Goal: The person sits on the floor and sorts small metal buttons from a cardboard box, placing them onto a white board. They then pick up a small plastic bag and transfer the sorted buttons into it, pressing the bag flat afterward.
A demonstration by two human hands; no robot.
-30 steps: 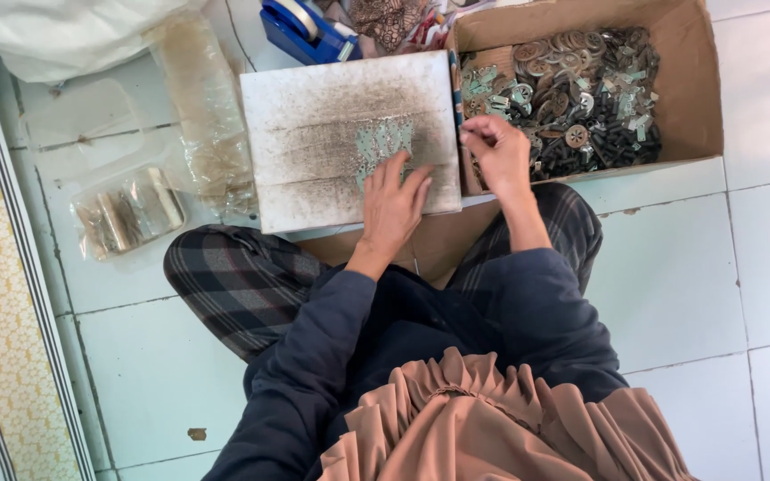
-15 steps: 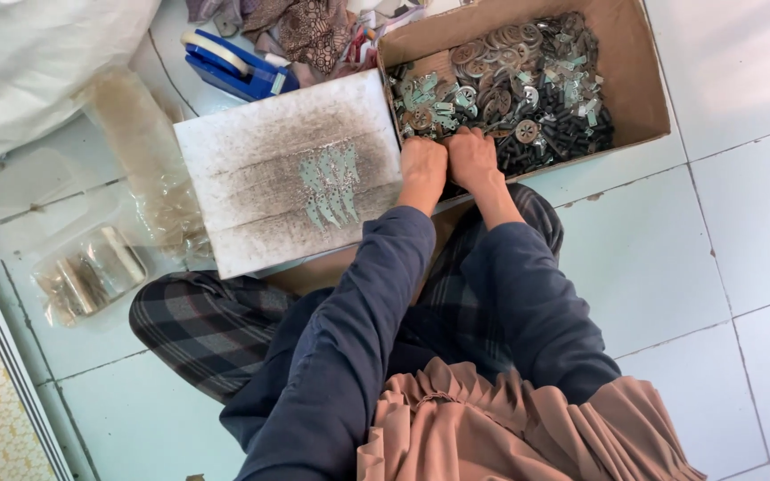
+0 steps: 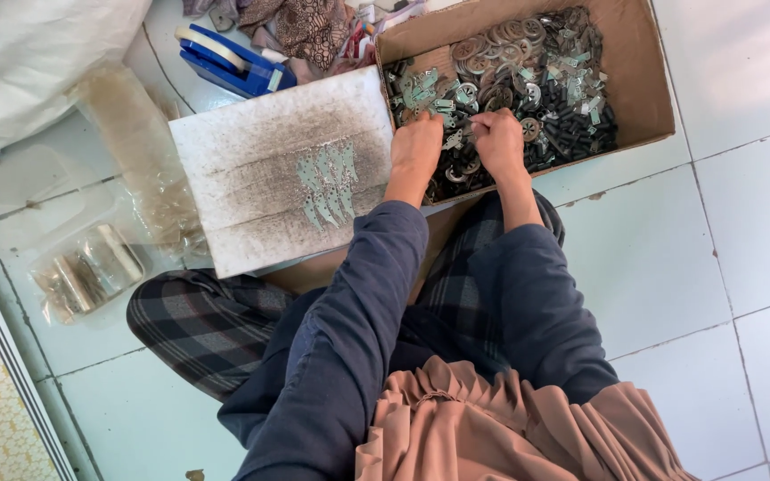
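You sit cross-legged on the tiled floor (image 3: 741, 232). Ahead, a cardboard box (image 3: 643, 85) holds mixed metal parts (image 3: 528, 62) (rings, plates, black pieces). Beside it lies a white board (image 3: 251, 151) carrying a row of small metal plates (image 3: 327, 185). Your left hand (image 3: 416, 147) and right hand (image 3: 499, 138) dig into the parts; whether either grip is closed, I cannot tell.

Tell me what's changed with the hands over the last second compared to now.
The left hand left the row of small metal pieces on the white board and moved right into the cardboard box. It now rests among the metal parts beside the right hand, which was there already. Whether either hand grips a part cannot be told. The row of pieces, board, box and blue tape dispenser lie as before.
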